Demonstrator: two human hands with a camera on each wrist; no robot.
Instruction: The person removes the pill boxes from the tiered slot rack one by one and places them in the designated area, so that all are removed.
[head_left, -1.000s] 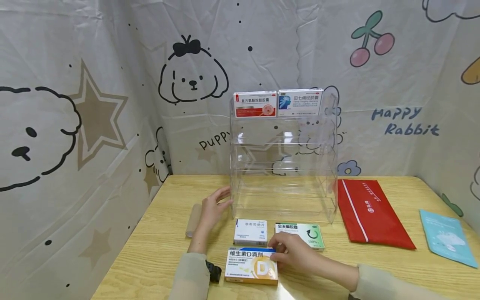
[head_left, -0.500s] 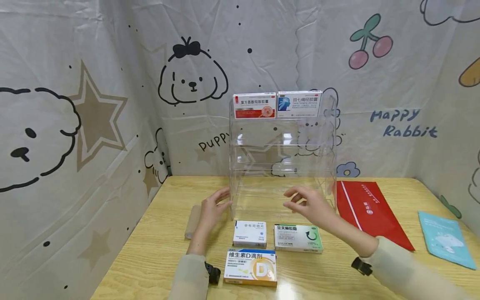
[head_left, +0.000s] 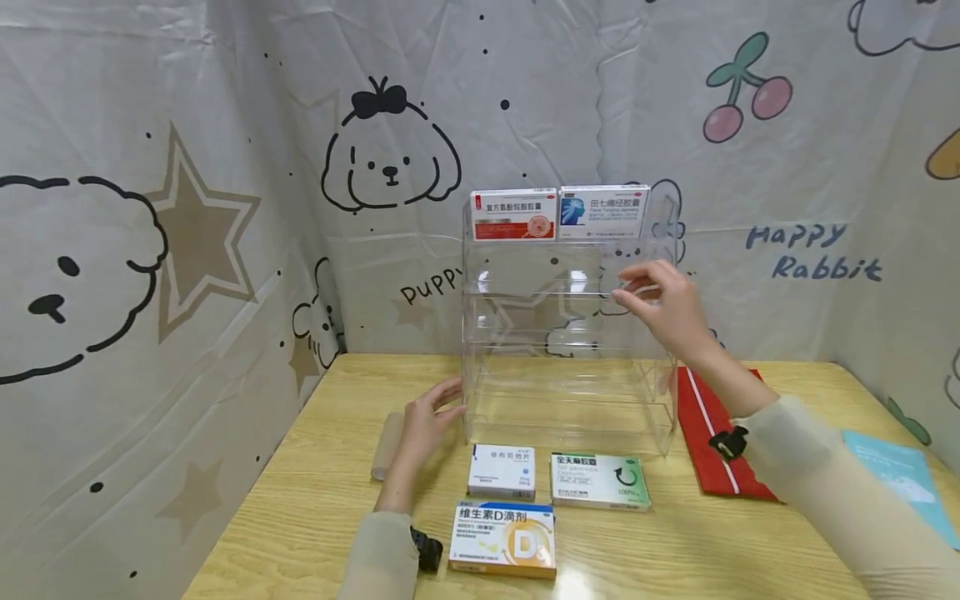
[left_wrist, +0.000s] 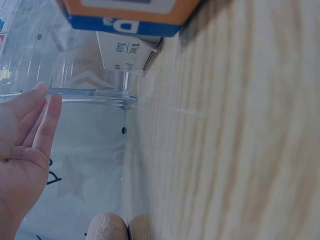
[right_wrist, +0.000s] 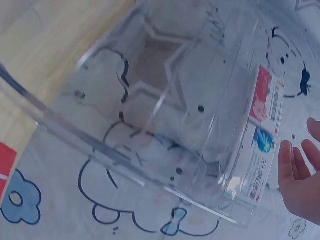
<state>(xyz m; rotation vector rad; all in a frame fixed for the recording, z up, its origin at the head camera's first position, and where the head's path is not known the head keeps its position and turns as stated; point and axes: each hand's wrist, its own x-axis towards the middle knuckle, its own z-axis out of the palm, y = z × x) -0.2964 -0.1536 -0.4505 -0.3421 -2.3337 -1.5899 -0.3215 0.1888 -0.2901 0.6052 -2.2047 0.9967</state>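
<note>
High on the rack (head_left: 536,344), two boxes (head_left: 513,215) shelved; below, three cartons (head_left: 502,540) left unshelved. Rack only touched by straight-fingered left hand (head_left: 426,423); nothing held by loosely parted right hand (head_left: 665,304).

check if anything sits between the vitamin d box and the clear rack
Yes: the small white box lies straight between the vitamin D box and the clear rack; the green-and-white box is right of the white one.

pale beige sleeves (head_left: 832,487); black devices (head_left: 729,443) strapped at wrists
</note>
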